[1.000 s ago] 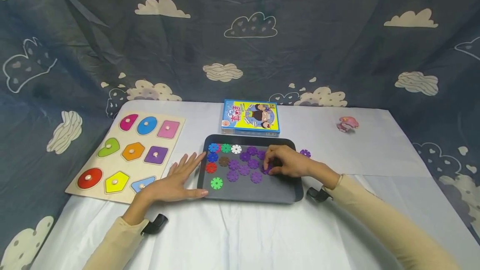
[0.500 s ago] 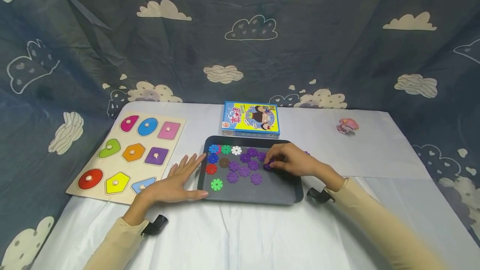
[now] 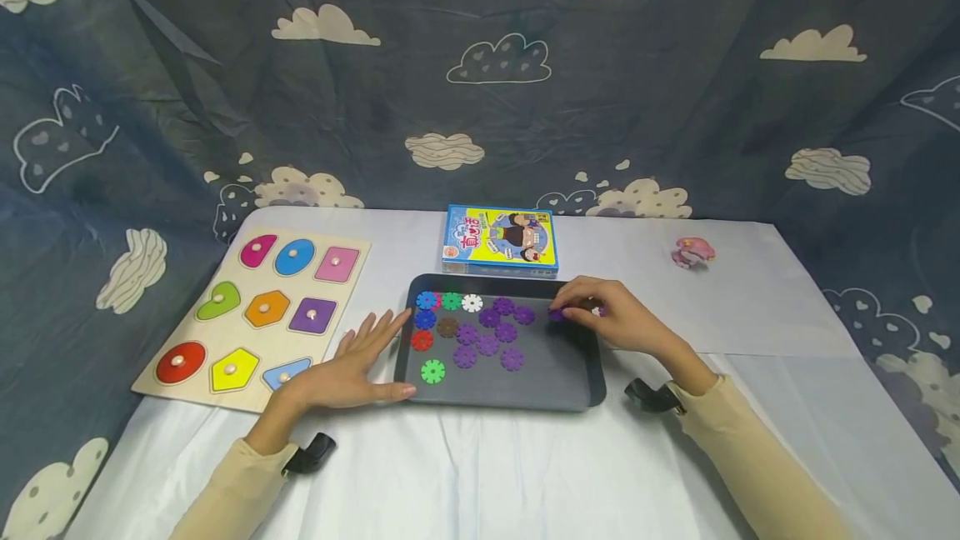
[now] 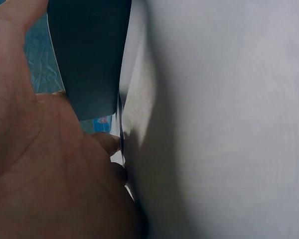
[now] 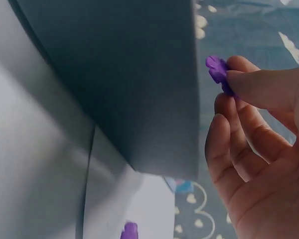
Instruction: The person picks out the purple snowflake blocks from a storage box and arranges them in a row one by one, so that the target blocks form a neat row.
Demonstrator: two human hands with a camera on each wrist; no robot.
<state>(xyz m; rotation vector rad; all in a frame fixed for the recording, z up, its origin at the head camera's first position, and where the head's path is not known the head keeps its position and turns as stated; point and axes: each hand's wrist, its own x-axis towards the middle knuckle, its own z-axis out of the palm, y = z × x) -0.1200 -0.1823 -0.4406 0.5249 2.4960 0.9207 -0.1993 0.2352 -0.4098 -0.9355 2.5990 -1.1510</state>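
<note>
Purple piece: a small flat flower-shaped disc (image 5: 217,68) with notches round its edge, pinched in the fingertips of the right hand (image 3: 611,319), over the far right part of the dark tray (image 3: 525,394).
Right hand: thumb and first finger are closed on the disc; the other fingers curl loosely under it and hold nothing else.
How the piece may feel: it looks like hard plastic, very light and thin. I think it is smooth and could slip or flip out of the fingers.
Where to hold it: by the edge, with one fingertip on each flat face, as it is held now. The notches give the fingers a little grip.
Left hand: the left hand (image 3: 351,365) lies flat on the white cloth (image 3: 465,473) with its fingers straight, and the thumb is against the near left edge of the tray. It holds nothing.
Tray pieces: more purple discs (image 3: 487,332) lie flat in the middle, with a green disc (image 3: 432,370) nearer and a red disc (image 3: 422,340) beside them.
Left side: a wooden shape puzzle (image 3: 258,311) lies near the left hand.
Far side: a picture box (image 3: 500,240) lies just behind the tray, and a small pink toy (image 3: 693,251) sits well apart on the right.
</note>
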